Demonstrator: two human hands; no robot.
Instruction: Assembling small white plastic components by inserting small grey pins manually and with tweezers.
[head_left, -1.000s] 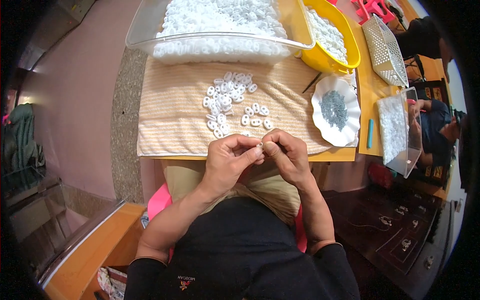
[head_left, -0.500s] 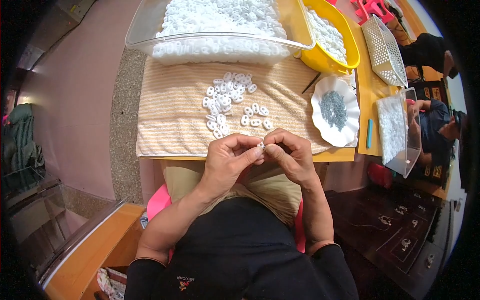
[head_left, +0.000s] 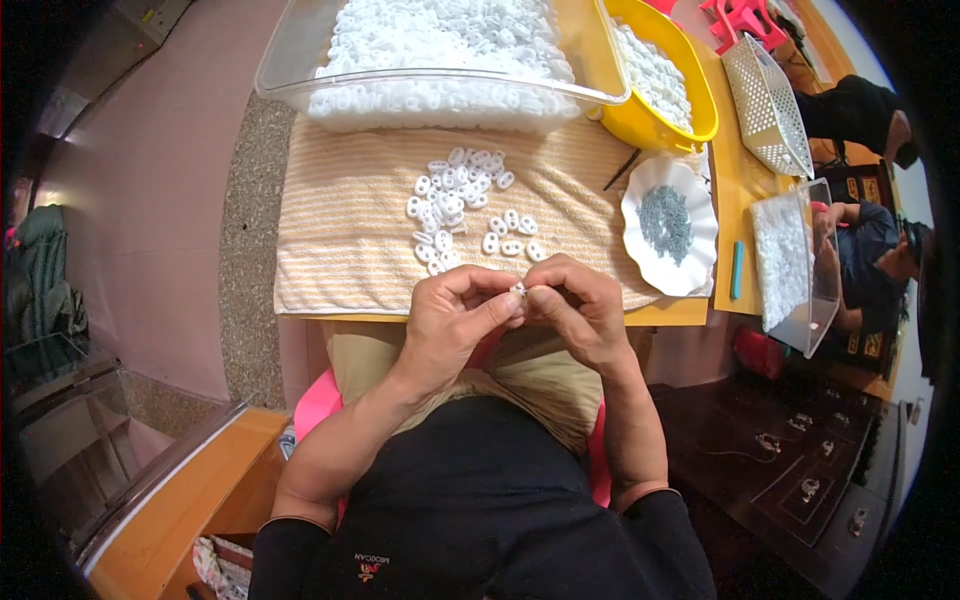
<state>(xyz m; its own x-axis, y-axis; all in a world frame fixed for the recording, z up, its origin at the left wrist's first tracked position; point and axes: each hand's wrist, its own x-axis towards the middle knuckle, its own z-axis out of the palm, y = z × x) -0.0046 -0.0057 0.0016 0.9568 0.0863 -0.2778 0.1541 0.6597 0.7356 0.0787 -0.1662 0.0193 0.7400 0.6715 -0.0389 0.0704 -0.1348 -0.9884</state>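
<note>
Left hand and right hand meet at the towel's near edge, fingers pinched narrow together on a small white piece. Piece mostly covered by fingertips; can't tell its exact shape or angle. Just beyond, on the striped towel: heap of white two-holed pieces to the left, some overlapping; small separate group right of it. Farther right, scalloped white dish with thin grey bits inside, dark slim tool beside it. Teal bar on the wooden tabletop. At the far side, clear bin full of white pieces, yellow basin next to it, also loaded. Pale perforated basket farther right.
</note>
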